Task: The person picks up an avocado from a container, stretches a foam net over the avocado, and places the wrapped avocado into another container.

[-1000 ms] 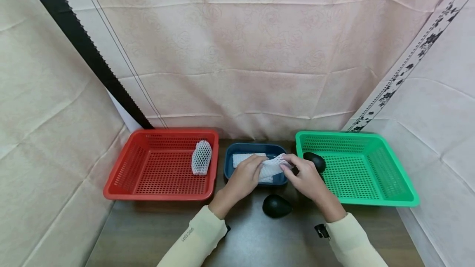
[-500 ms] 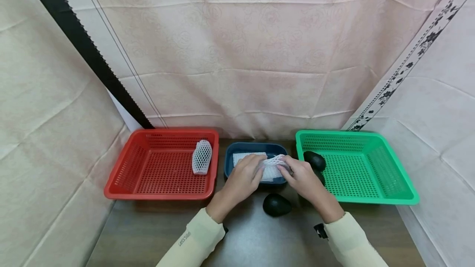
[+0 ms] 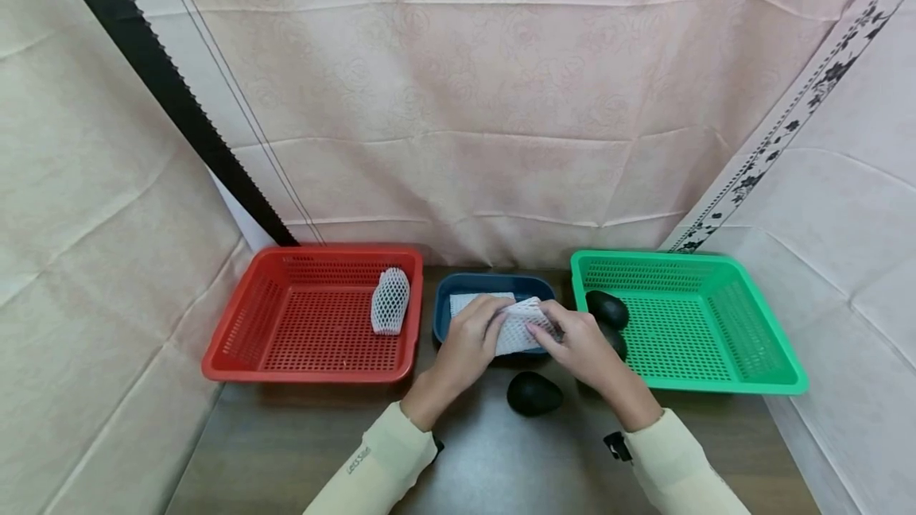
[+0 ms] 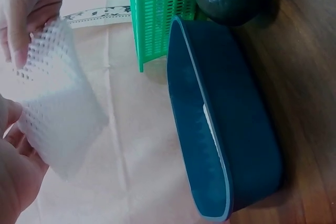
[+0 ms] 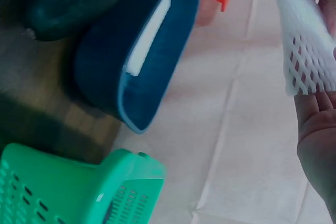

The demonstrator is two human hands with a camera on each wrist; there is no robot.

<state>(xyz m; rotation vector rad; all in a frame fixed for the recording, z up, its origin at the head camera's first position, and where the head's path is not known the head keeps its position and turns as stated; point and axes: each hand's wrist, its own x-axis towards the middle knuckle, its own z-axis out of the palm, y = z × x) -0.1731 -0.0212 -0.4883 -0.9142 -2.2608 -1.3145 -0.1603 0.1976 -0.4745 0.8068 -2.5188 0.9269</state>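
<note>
A white foam net sleeve (image 3: 521, 327) is stretched between both hands above the blue bin (image 3: 533, 283). My left hand (image 3: 468, 340) pinches its left end, and the right hand (image 3: 578, 344) grips the opposite end between thumb and fingers. Up close in the left wrist view, the foam net sleeve (image 4: 65, 103) looks flat and wide, with its diamond mesh showing. More white foam net (image 3: 465, 303) lies inside the bin, partly hidden by the left hand. Just in front of the bin, a dark avocado (image 3: 533, 394) rests on the table.
To the left stands a red basket (image 3: 308, 377) containing one rounded item in a white foam net (image 3: 390, 300). On the right is a green basket (image 3: 716, 385), with dark avocados (image 3: 607, 310) at its left side. Cloth walls (image 3: 458, 102) rise behind and on both sides.
The foam net sleeve was bunched up between the fingers half a second ago and now hangs flatter and more spread out. Both hands stay almost in place; the avocado and baskets have not moved.
</note>
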